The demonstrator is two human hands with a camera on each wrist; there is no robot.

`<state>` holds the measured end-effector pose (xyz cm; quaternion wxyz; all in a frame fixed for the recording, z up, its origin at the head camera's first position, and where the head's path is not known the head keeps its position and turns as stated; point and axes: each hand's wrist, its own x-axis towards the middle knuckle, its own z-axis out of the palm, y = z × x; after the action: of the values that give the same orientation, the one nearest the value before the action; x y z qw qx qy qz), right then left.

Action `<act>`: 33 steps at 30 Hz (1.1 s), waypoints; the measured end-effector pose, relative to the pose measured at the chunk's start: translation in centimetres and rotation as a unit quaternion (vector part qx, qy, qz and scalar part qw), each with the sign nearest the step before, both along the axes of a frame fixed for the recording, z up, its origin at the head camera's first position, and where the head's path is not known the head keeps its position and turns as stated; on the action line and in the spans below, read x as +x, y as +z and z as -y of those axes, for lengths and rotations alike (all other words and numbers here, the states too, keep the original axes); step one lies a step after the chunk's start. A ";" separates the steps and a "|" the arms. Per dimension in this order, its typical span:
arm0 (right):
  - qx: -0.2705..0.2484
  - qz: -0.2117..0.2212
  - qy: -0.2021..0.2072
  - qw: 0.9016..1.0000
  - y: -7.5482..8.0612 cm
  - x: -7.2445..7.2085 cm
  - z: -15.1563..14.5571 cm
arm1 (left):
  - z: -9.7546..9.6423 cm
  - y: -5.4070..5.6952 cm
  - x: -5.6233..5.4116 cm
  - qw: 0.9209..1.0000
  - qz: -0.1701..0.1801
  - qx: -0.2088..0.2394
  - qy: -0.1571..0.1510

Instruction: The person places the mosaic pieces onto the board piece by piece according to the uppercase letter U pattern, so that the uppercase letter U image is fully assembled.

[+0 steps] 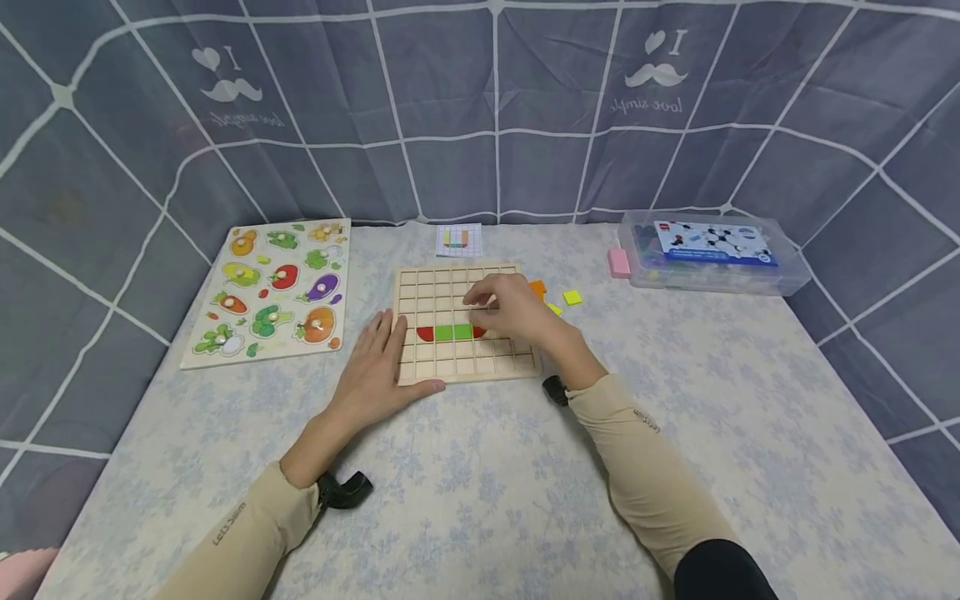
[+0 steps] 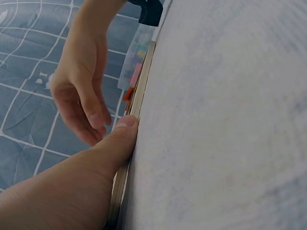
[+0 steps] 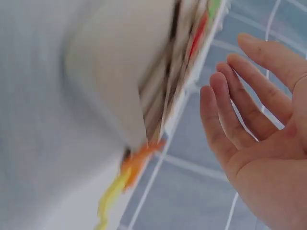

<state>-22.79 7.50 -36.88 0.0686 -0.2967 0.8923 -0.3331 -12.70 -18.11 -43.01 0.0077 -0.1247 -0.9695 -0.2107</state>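
Wooden board [image 1: 446, 302] holds two red pieces [image 1: 425, 334], two green squares [image 1: 444, 332].

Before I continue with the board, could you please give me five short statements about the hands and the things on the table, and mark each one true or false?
1. The left hand touches the wooden grid board. True.
2. On the board, green pieces lie between two red pieces. True.
3. The right hand lies flat on the table. False: the right hand is raised over the board, with nothing visible in it.
4. The vegetable puzzle lies to the left of the board. True.
5. The pink block lies on the board. False: the pink block lies beside the plastic box.
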 end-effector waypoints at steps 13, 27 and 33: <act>0.031 0.037 -0.120 0.992 -0.1 -1.7 -5.7 | 0.1 0.0 0.1 1.000 -0.007 0.000 -0.002; 0.032 0.028 -0.146 0.988 -0.4 -1.1 -6.1 | -0.2 -0.2 -0.1 1.000 -0.003 0.003 -0.006; -0.003 -0.001 -0.135 0.991 -0.9 -1.3 -5.2 | 0.1 -0.2 0.0 1.000 0.000 0.004 -0.004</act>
<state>-24.09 12.75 -37.83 0.0211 -0.1742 0.9232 -0.3419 -12.71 -18.19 -43.17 0.0071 -0.1283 -0.9681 -0.2150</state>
